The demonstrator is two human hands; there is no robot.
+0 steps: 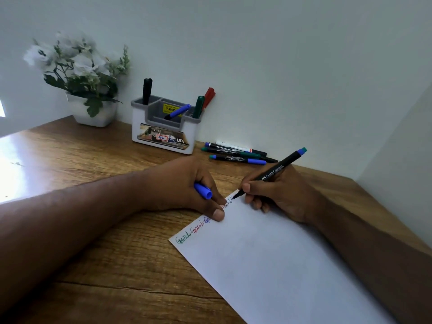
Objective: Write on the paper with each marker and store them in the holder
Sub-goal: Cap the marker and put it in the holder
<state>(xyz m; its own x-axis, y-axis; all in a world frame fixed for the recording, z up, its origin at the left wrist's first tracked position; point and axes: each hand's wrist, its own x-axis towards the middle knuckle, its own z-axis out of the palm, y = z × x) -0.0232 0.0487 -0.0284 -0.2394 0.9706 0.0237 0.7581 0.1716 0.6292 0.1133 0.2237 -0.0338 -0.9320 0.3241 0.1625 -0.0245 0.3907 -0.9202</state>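
A white sheet of paper (268,265) lies on the wooden desk, with words in green, red and blue along its top edge. My right hand (278,195) grips a black marker with a blue end (278,170), its tip touching the paper's top corner. My left hand (187,185) holds the blue cap (203,190) while its fingertips press on the paper's edge. The white and grey holder (163,134) stands by the wall with black, blue, green and red markers in it.
Several loose markers (236,154) lie on the desk by the wall, right of the holder. A white pot of white flowers (93,111) stands at the back left. A wall closes in on the right.
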